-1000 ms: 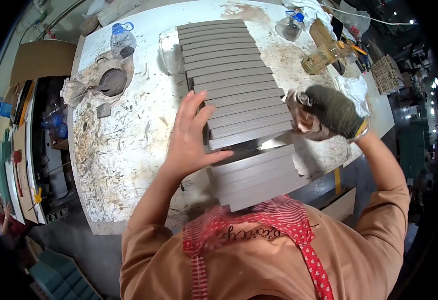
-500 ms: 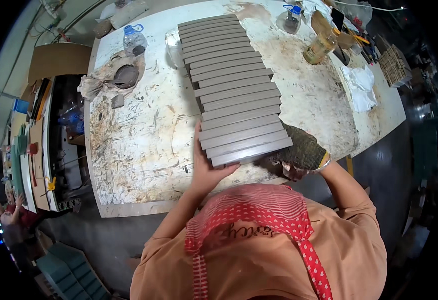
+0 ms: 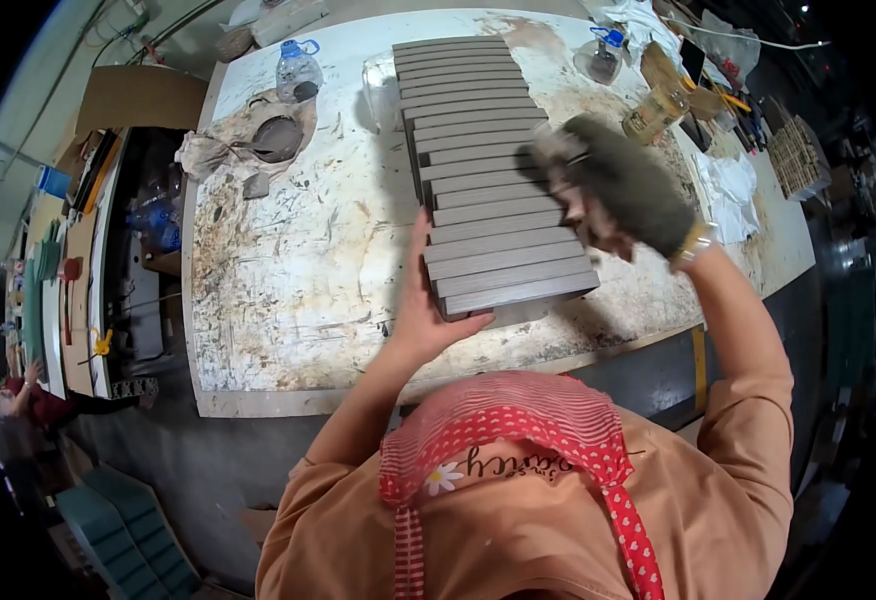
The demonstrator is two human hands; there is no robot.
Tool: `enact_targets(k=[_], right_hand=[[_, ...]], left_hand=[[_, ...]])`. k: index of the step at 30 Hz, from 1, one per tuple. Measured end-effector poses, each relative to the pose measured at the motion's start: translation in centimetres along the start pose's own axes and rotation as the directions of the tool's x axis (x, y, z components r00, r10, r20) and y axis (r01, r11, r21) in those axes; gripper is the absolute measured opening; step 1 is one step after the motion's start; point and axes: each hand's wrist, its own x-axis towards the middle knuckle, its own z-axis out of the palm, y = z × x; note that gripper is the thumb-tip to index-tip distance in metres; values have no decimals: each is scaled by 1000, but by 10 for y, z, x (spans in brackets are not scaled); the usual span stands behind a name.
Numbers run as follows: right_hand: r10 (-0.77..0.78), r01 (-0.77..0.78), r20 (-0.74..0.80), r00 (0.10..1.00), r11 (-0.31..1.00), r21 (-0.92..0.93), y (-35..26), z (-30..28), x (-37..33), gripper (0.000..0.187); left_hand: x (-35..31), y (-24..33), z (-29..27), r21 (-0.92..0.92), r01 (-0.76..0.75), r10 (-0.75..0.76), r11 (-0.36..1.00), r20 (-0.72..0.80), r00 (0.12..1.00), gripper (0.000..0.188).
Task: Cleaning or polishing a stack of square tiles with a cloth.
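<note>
A long stack of grey slatted boards (image 3: pixel 498 215) lies on the worktable, its near end toward me. My bare left hand (image 3: pixel 426 318) grips its near left corner, fingers along the side and thumb across the near end. Over the stack's right edge, about halfway along, is my right hand (image 3: pixel 598 195), in a dark, stained glove and blurred by motion. Its fingers are bent around a dark, cloth-like thing (image 3: pixel 535 168) that is too smeared to name. I cannot tell whether that thing touches the slats.
The white worktable (image 3: pixel 288 330) is stained. A bowl of grey paste (image 3: pixel 278 139) sits on a rag at the left, near a blue-handled plastic bottle (image 3: pixel 299 68). Right of the stack stand a cut bottle (image 3: pixel 601 62), a yellowish jar (image 3: pixel 655 112) and white crumpled paper (image 3: pixel 728 190).
My right hand has come up from below the near right corner to the stack's right edge. My left hand keeps its hold on the corner. The whole view has shifted slightly.
</note>
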Motion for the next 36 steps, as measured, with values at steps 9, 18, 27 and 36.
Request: enact_targets(k=[9,18,27,36], right_hand=[[-145,222,242,959,918,-329,-27,30,35,19],[-486,524,197,851,809,-268,-16,45,45,27],[-617,573,-28,786,746,-339,-38,60,53,19],[420,-354,361,833,905,-236,-59,13,39,17]], left_hand=[[-5,-14,-4,-1,64,-64,998,-1,998,118],[0,-4,-1,-20,72,-71,997,22,997,112],[0,-9,2,13,54,-54,998,41,998,115],[1,-12,0,96,46,-46,994,8,999,116]])
